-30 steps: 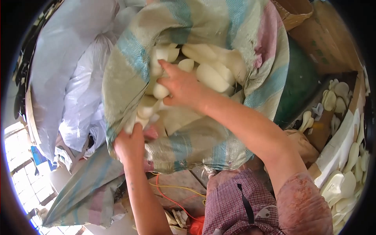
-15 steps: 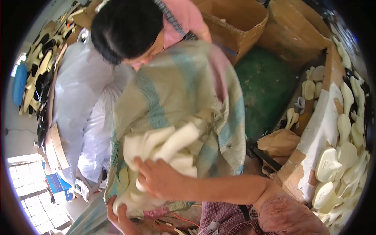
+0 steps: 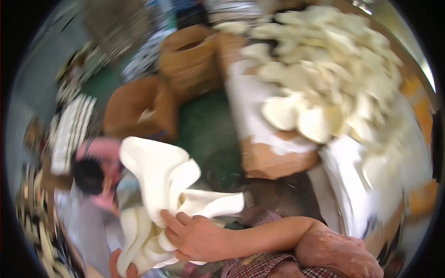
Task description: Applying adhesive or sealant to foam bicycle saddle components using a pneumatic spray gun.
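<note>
A bundle of cream-white foam pieces [image 3: 160, 194] is held at the lower left of the blurred view. The right hand [image 3: 197, 236] is pressed against the bundle's side, its grip clamped on the pieces, fingers [image 3: 171, 221] curled over them. Below and left of that grip, the left hand [image 3: 121, 265] is seen only in part under the bundle; whether its grip is closed cannot be told. Well up and right of the grips, a large heap of similar white pieces [image 3: 324, 78] is seen. Brown cardboard boxes [image 3: 190, 60] are seen above. Another person's dark-haired head [image 3: 88, 175] is just left of the bundle.
</note>
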Tool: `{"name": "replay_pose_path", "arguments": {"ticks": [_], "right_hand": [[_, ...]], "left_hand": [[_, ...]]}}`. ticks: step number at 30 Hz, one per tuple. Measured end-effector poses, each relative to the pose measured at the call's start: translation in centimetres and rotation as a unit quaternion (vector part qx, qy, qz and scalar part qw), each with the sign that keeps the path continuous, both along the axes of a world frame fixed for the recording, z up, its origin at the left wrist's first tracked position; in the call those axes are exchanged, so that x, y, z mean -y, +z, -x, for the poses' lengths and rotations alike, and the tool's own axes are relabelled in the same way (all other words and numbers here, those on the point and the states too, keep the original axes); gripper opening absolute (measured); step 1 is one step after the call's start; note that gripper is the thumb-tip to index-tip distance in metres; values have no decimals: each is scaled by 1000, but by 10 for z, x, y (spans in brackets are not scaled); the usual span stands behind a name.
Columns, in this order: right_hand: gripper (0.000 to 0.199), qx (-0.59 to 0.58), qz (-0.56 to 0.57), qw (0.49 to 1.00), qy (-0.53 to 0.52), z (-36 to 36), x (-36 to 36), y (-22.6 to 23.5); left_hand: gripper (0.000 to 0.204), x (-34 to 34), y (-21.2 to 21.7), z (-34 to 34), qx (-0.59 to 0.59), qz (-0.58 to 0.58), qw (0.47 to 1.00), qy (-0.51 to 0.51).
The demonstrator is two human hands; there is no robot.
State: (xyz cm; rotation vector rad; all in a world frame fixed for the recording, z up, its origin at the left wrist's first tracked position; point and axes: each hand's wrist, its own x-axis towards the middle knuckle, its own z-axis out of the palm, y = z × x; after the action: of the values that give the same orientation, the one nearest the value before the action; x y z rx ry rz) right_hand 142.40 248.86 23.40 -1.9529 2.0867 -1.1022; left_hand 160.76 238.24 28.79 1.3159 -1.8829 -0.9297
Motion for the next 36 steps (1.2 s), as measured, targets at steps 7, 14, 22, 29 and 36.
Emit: {"name": "replay_pose_path", "arguments": {"ticks": [7,14,22,29,36], "right_hand": [[46,-37,108,912,-393,46,-181,62],[44,-134,245,627,-727,33,-386,85],[31,-117,288,373,-874,19,-598,60],[38,-5,289,231,-929,37,-752,14],[32,-87,294,342,-888,71,-883,-48]], "left_hand": [[49,-84,90,157,-36,132,914,-382],[50,-310,148,315,-221,112,573,-781],[42,-645,156,349,-211,178,380,-883],[77,-892,113,387,-40,89,176,-979],[94,-987,-6,432,-72,14,372,-925]]}}
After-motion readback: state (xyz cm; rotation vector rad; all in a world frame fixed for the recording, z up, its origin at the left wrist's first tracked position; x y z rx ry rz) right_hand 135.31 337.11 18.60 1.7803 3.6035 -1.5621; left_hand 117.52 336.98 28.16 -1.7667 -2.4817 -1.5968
